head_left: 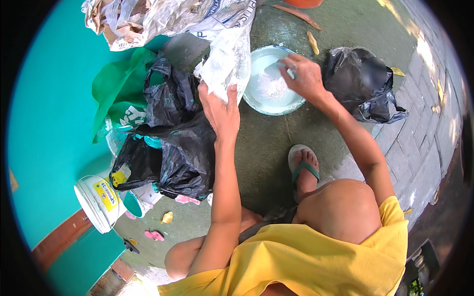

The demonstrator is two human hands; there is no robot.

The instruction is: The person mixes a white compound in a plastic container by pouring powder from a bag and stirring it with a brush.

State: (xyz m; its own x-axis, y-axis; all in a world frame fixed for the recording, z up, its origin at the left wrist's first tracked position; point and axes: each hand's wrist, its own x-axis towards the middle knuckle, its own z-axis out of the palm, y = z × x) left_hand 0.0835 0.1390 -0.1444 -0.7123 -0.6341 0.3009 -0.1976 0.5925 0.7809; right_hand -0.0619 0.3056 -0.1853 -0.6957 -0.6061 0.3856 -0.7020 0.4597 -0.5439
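My left hand point(221, 109) grips the lower end of a large white plastic sack point(229, 56), thumb on one side and fingers on the other. The sack's end hangs beside the left rim of a pale round basin point(250, 101). White powder point(274, 86) lies heaped in the middle of the basin. Over the basin's right side is my right hand point(302, 76), its fingers curled in and slightly blurred. Whether anything sits between those fingers is hidden.
Black plastic bags point(187, 153) and a green bag point(116, 86) crowd the left, by a teal wall point(54, 123). A white bucket point(98, 204) lies tilted below them. Another black bag point(345, 84) stands right of the basin. My sandalled foot point(304, 170) is just below it.
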